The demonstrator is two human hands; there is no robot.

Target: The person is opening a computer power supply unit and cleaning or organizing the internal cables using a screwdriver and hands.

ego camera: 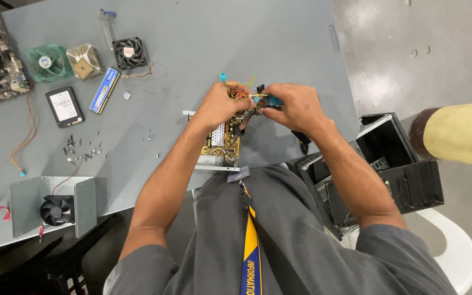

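Both hands' grip [258,104] around wires [241,97] (above board [222,145])

A black rectangular drive [64,106] with a white label lies at the table's left. Beside it, the slim memory stick [105,90] carries a blue label. A round sticker sits on each fan hub, green fan [48,62] and black fan [129,52].
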